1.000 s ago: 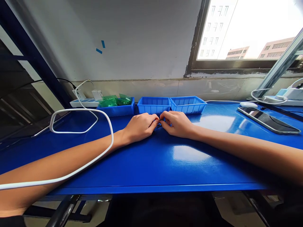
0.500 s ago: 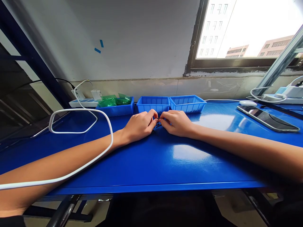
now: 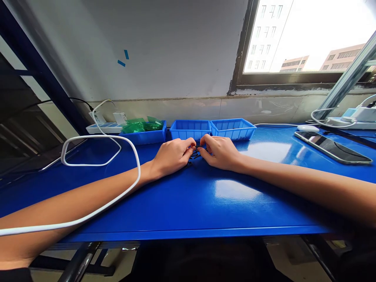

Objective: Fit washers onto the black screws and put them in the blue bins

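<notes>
My left hand (image 3: 172,156) and my right hand (image 3: 219,152) rest on the blue table (image 3: 188,203), fingertips meeting. Between them they pinch a small dark part (image 3: 196,152); its shape is too small to make out. Just behind my hands stand three blue bins in a row: the left bin (image 3: 146,136) holds green plastic bags (image 3: 140,125), while the middle bin (image 3: 190,129) and the right bin (image 3: 232,129) show no contents from here.
A white cable (image 3: 100,164) loops over my left forearm and runs back to a power strip (image 3: 105,127). At the right lie a phone (image 3: 333,147), a white mouse (image 3: 307,128) and another power strip (image 3: 357,118). A window is above the right side.
My fingertips have shifted slightly around the small dark part; the hands stay in the same spot on the table.
</notes>
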{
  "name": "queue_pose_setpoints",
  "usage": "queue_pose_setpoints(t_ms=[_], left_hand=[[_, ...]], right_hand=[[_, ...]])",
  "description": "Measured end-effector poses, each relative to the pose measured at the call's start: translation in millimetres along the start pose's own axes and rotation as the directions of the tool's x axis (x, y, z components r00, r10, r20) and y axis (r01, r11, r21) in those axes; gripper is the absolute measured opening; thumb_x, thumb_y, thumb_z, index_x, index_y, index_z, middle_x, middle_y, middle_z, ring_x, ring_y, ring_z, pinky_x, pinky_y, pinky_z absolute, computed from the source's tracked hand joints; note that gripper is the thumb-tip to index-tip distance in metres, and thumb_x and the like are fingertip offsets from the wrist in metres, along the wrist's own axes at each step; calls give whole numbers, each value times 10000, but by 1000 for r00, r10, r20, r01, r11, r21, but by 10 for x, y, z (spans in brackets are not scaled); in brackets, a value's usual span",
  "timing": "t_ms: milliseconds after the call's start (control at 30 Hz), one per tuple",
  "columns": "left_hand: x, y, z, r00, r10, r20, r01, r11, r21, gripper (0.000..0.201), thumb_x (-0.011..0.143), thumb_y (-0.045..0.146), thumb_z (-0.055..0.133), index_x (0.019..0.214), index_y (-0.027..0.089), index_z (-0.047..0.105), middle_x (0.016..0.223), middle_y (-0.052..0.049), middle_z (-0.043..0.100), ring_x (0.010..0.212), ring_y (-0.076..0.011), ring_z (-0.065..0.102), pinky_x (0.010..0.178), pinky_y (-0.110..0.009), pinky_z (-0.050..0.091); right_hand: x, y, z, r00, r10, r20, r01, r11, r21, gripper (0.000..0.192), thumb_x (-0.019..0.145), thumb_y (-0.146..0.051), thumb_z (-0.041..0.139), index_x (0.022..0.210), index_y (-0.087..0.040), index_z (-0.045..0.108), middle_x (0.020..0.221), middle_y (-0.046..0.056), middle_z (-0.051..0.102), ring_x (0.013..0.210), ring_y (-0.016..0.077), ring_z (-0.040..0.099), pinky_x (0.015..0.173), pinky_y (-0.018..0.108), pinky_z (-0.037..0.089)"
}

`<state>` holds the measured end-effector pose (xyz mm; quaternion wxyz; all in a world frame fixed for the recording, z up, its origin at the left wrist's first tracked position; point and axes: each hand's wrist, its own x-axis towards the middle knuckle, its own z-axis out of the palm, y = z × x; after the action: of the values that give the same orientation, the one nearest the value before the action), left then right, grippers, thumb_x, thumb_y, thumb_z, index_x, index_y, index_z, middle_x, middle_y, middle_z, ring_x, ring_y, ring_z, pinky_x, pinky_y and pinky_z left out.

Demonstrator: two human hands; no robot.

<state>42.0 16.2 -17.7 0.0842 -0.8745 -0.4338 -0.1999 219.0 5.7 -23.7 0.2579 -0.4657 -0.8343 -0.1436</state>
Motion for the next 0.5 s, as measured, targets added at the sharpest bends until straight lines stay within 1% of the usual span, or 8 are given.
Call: queue_pose_setpoints(t_ms=[133,267,400,500], left_hand=[[6,-6,12,1000,-8,4,8,1000,7,288,893,359,329,973,224,570,741,-14,636,687,-176,600,570,-246,401],[1,-10,19,1000,10,-24,-11,999,-37,258,895,354,343,1021,237,536,783,1,647,715,-176,614,568,-246,398],[-9,-4,7,999,29,-28,-30,998,-57,234,896,339,350,990,243,542,778,12,649,704,-163,614,563,-235,394],[-8,3,-5,1000,29,-13,-29,997,-65,236,898,336,354,986,236,549,794,9,653,728,-168,617,580,-242,403]], right_hand=[[6,14,16,999,-41,15,41,999,-29,173,840,-270,442,838,-157,573,678,41,639,649,159,576,568,241,299],[10,25,26,998,-65,16,65,997,-47,226,867,-268,394,820,-155,585,687,54,646,648,160,567,568,250,289],[13,27,29,997,-80,20,81,995,-51,245,872,-259,387,797,-156,596,688,58,646,651,158,555,569,254,280],[16,23,20,995,-93,36,94,995,-34,241,867,-248,396,766,-154,594,675,57,636,641,152,540,575,253,281]])
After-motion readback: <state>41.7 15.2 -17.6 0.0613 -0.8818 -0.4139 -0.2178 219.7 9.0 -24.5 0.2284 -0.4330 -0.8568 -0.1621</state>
